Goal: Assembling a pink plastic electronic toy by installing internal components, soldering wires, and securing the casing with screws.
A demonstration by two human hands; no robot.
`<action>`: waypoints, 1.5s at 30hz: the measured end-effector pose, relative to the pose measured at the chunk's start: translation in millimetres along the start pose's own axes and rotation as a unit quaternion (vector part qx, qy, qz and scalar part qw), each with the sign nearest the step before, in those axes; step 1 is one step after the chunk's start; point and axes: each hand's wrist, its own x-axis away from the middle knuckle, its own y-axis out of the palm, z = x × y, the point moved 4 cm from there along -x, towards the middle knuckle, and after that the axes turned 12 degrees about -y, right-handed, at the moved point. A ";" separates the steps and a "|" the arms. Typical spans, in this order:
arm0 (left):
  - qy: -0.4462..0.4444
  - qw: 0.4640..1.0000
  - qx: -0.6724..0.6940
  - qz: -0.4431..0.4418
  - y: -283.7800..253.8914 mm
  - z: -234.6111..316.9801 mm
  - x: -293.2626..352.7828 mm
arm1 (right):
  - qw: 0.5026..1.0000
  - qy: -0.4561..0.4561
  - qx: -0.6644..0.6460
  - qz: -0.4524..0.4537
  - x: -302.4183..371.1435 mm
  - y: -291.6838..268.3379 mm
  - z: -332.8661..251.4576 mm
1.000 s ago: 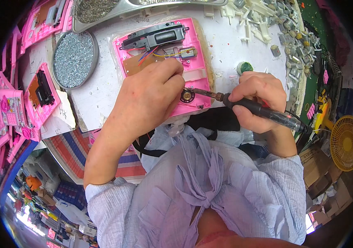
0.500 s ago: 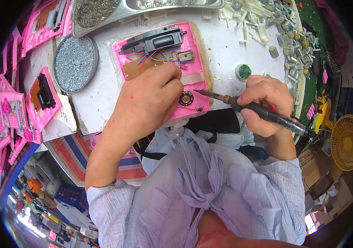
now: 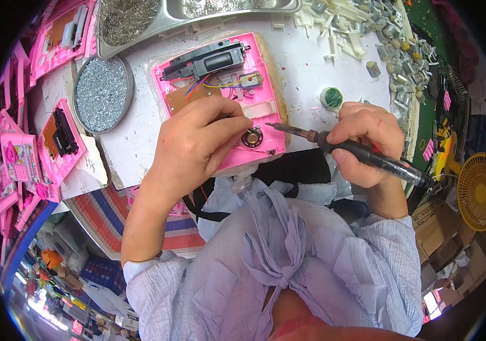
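My right hand [image 3: 368,145] grips a soldering iron [image 3: 351,150] by its dark handle, its thin metal tip pointing left, just above the pink plastic casing [image 3: 274,111]. Beside that tip, the fingers of my left hand [image 3: 192,142] are pinched together over a small round speaker [image 3: 251,137]. What they hold is too small to make out. A thin red wire dangles below this hand. Inside the casing sit a black plastic mechanism [image 3: 203,62], a small motor [image 3: 250,80], a brown circuit board [image 3: 183,99] partly under my left hand, and coloured wires [image 3: 212,82].
A round dish of small screws [image 3: 104,94] stands left of the casing, and a metal tray [image 3: 169,23] of wire coils behind it. Pink casings [image 3: 15,153] pile up at far left. Small motors [image 3: 405,68] and a green-filled pot [image 3: 331,98] lie right; a yellow fan [image 3: 480,190] stands beyond.
My left hand has turned and drawn back slightly, its pinched fingertips now at the speaker's upper edge, and more of the speaker shows. The soldering iron stays almost where it was.
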 end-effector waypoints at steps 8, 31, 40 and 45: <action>0.026 1.000 0.004 0.009 3.9 -2.3 -6.7 | 1.000 0.001 0.001 0.025 2.2 -3.9 3.2; 0.090 0.995 -0.041 -0.014 0.5 0.7 -4.0 | 1.000 -0.003 0.004 0.016 1.3 -3.7 2.0; 0.128 0.985 -0.109 -0.027 -4.4 2.9 -7.3 | 1.000 -0.002 -0.002 0.015 1.2 -5.0 1.6; 0.089 0.996 -0.031 0.008 -3.0 -3.5 -7.0 | 1.000 0.000 -0.005 -0.010 3.3 2.3 3.8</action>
